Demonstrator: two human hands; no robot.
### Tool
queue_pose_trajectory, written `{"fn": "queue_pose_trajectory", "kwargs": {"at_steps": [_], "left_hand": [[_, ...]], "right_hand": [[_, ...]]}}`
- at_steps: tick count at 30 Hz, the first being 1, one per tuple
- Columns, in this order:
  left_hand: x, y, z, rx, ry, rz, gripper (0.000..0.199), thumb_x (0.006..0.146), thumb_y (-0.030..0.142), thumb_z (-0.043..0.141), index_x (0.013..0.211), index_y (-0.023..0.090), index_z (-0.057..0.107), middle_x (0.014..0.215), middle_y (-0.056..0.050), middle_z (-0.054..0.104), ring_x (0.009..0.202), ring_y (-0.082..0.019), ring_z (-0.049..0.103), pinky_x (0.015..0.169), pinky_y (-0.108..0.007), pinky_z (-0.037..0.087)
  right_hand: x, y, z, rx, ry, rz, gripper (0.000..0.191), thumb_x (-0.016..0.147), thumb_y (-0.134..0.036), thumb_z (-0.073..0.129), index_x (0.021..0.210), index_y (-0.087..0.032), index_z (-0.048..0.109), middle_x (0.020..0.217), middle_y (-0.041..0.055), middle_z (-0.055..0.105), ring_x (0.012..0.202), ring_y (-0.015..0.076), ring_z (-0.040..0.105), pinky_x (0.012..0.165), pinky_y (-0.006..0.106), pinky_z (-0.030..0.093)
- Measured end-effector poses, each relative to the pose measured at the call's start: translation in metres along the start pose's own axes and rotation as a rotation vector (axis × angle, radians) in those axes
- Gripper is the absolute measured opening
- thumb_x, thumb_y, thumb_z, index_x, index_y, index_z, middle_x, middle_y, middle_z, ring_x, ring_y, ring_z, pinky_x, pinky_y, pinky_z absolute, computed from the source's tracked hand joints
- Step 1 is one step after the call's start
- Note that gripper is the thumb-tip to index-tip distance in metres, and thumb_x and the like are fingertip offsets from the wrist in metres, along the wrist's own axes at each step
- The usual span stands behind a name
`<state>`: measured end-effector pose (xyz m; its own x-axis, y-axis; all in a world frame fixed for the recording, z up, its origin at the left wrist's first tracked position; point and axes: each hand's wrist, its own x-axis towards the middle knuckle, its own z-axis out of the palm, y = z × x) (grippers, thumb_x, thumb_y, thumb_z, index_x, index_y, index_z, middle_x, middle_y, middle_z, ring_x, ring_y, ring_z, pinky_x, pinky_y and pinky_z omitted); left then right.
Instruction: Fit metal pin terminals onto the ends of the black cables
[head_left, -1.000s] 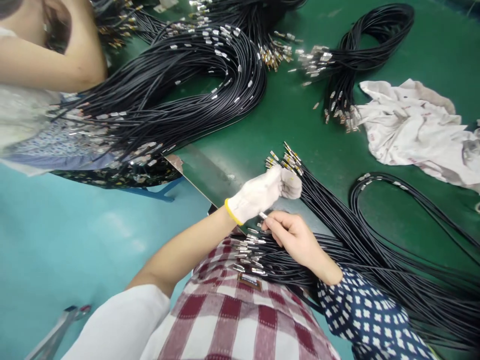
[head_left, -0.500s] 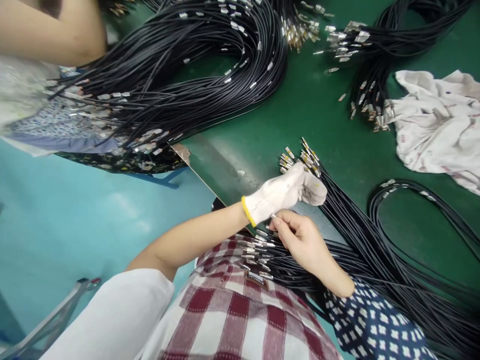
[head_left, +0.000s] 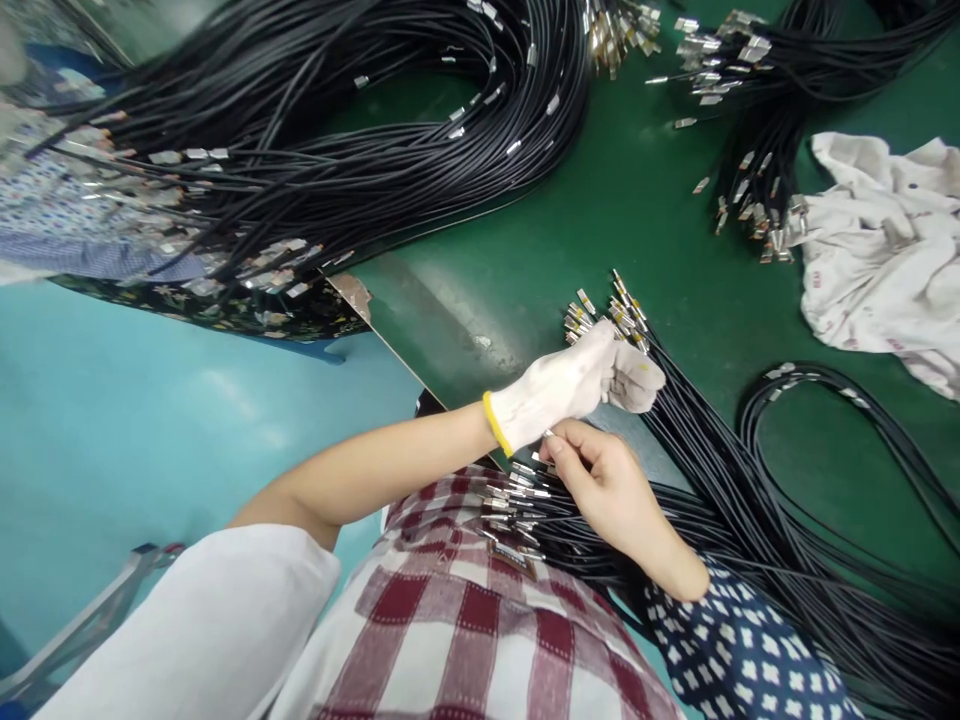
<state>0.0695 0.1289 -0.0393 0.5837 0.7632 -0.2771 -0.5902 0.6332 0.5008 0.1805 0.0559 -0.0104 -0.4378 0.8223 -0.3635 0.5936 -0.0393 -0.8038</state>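
Note:
My left hand [head_left: 574,385], in a white knit glove with a yellow cuff, is closed with its fingers curled inward. What it may hold is hidden by the glove. Just below it, my bare right hand [head_left: 611,480] pinches the metal-tipped end of a black cable [head_left: 548,434] between thumb and forefinger, close to the glove's cuff. Beyond the glove, a bundle of black cables [head_left: 697,430] ends in silver terminals, some with yellow marks. A second bundle's metal ends [head_left: 517,495] lie against the checked apron, under my right wrist.
A large looped bundle of black cables [head_left: 420,185] spreads over the green table [head_left: 465,260] at upper left, its ends past the table edge. Further cable bundles [head_left: 787,95] and a crumpled white cloth [head_left: 885,250] lie right. A cable coil [head_left: 750,400] rests nearer. Blue floor shows left.
The view has shifted slightly, and a co-worker's forearm at upper left has gone out of the picture. Both hands keep nearly the same pose, the right still pinching the cable end.

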Motion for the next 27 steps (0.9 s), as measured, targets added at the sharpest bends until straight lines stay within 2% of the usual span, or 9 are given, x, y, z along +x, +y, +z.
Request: {"fn": "queue_pose_trajectory", "kwargs": {"at_steps": [14,17,20,23,25,27], "left_hand": [[0.001,-0.006,-0.006,0.044,-0.027,0.040,0.063,0.098,0.063,0.037,0.081,0.013,0.070,0.080,-0.009,0.071,0.071,-0.015,0.063,0.079,-0.032,0.050],[0.001,-0.006,-0.010,-0.030,-0.035,0.014,0.060,0.100,0.059,0.036,0.083,0.012,0.070,0.078,-0.009,0.072,0.072,-0.016,0.065,0.078,-0.031,0.051],[-0.001,-0.003,-0.011,-0.131,-0.050,-0.003,0.058,0.102,0.054,0.032,0.087,0.012,0.070,0.082,-0.010,0.074,0.077,-0.018,0.069,0.083,-0.033,0.051],[-0.002,0.001,-0.011,-0.154,-0.049,0.013,0.059,0.103,0.052,0.029,0.089,0.011,0.070,0.083,-0.011,0.074,0.079,-0.020,0.070,0.085,-0.035,0.051],[-0.005,0.004,-0.010,-0.124,-0.036,0.019,0.060,0.102,0.052,0.029,0.087,0.011,0.069,0.081,-0.011,0.072,0.077,-0.020,0.069,0.085,-0.036,0.051],[-0.013,0.009,-0.009,-0.064,-0.004,0.030,0.058,0.101,0.053,0.029,0.086,0.012,0.067,0.079,-0.010,0.070,0.076,-0.020,0.067,0.086,-0.037,0.052]], "right_hand": [[0.000,0.003,-0.001,0.019,-0.008,0.003,0.030,0.099,-0.031,0.048,0.076,-0.020,0.064,0.067,0.0009,0.064,0.060,0.0156,0.055,0.057,0.025,0.040],[-0.001,0.008,-0.005,0.118,-0.049,-0.026,0.030,0.100,-0.034,0.048,0.081,-0.019,0.066,0.066,-0.0002,0.060,0.060,0.0139,0.053,0.056,0.024,0.039],[-0.001,0.014,-0.010,0.310,-0.133,-0.036,0.034,0.102,-0.042,0.047,0.090,-0.017,0.067,0.058,-0.0047,0.048,0.051,0.0108,0.043,0.051,0.023,0.035],[0.000,0.018,-0.012,0.435,-0.180,-0.063,0.037,0.102,-0.045,0.048,0.096,-0.016,0.069,0.055,-0.0068,0.043,0.048,0.0098,0.040,0.051,0.023,0.036],[-0.001,0.019,-0.011,0.417,-0.146,-0.126,0.036,0.103,-0.043,0.047,0.100,-0.016,0.071,0.055,-0.0056,0.046,0.050,0.0111,0.045,0.054,0.024,0.041],[-0.005,0.019,-0.010,0.266,-0.015,-0.217,0.033,0.103,-0.038,0.048,0.110,-0.018,0.073,0.067,0.0000,0.059,0.063,0.0152,0.057,0.064,0.029,0.049]]}}
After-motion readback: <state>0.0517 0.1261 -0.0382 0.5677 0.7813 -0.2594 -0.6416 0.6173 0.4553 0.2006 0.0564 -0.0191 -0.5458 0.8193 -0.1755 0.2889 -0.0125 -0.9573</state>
